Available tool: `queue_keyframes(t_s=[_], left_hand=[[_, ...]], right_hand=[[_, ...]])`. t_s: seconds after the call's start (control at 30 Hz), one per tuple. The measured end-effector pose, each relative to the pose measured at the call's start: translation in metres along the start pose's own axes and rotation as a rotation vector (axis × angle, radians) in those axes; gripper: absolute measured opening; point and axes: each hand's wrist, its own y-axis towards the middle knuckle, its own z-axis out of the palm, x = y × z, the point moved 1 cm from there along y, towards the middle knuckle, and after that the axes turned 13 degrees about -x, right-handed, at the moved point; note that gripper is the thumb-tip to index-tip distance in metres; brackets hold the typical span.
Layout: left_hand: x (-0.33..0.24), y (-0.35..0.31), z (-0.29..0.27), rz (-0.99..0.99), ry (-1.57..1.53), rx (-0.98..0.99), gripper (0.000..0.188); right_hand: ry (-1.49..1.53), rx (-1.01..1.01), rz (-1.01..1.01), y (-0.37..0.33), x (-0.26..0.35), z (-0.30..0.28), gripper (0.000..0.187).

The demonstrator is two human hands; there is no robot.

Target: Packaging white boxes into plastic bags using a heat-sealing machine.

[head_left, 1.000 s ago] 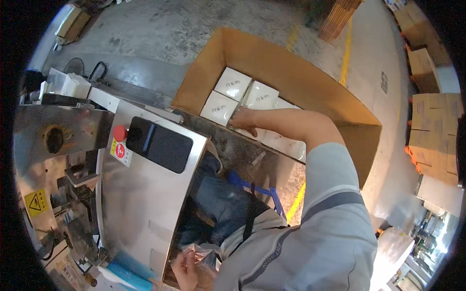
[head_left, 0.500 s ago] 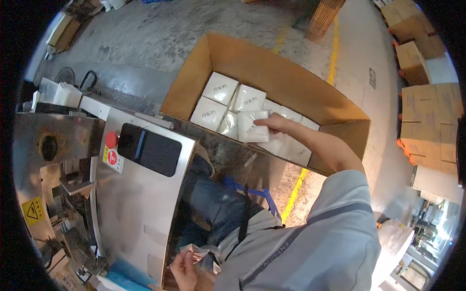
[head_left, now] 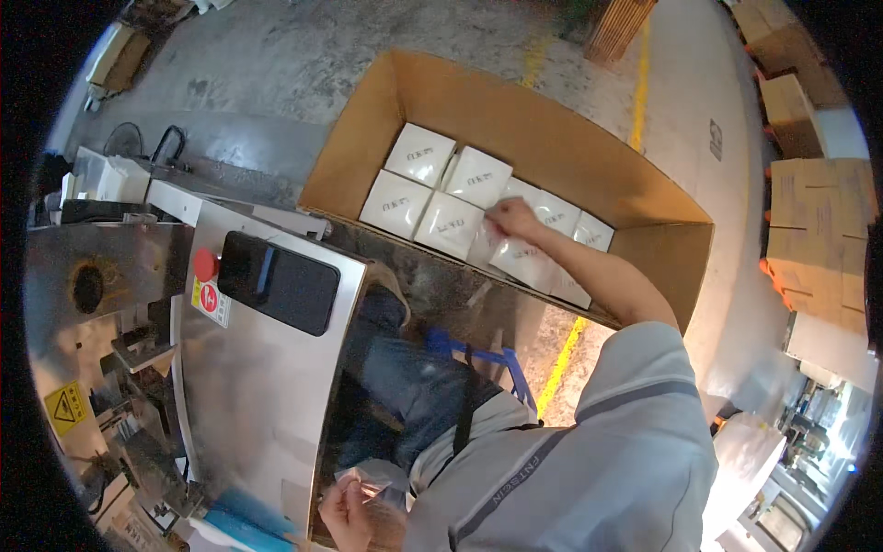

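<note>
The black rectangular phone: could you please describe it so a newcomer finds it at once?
Lower left of the open brown cardboard box, find the flat silver metal panel. Near its upper end lies the black rectangular phone, right of the round red button; unlike the button, it is flat and dark.

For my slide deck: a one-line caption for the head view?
Right hand at white packages inside an open cardboard box; left hand holding crumpled clear plastic.
</note>
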Motion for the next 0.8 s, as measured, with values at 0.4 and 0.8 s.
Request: queue_keyframes(t_s=[0.4,0.8], left_hand=[[0.000,-0.005,-0.003,0.048,0.011,-0.038,0.020],[-0.009,-0.013,0.009,-0.075,-0.047,0.020,0.020]], right_hand=[[0.385,0.008,0.132,0.030,0.011,-0.026,0.042],[0.627,0.261,0.539,-0.048,-0.093,-0.040,0.050]])
